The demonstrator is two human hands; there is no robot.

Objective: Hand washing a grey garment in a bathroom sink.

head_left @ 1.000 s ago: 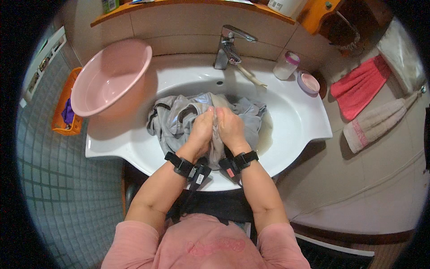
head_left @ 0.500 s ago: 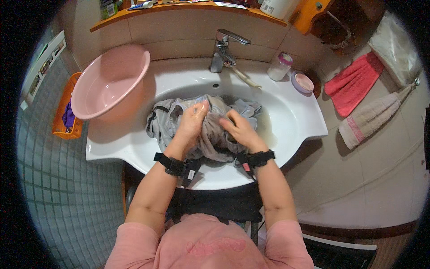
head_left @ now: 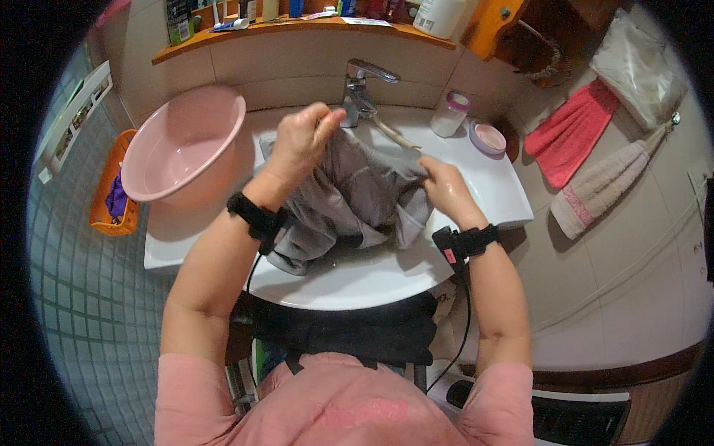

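A wet grey garment hangs spread between my two hands, over the white washbasin. My left hand is closed on its upper left part, raised near the tap. Lower and to the right, my right hand grips the garment's right edge. Folds of cloth sag into the basin and hide most of its bowl. Behind the garment stands a chrome tap with a short pale hose on its spout.
A pink plastic tub rests on the basin's left side, beside an orange basket. A lidded jar and a small round tub stand on the right rim. A wooden shelf runs above; red and beige towels hang right.
Both hands have moved apart, the left one up and leftward, the right one rightward. The bunched garment has been lifted and spread out between them.
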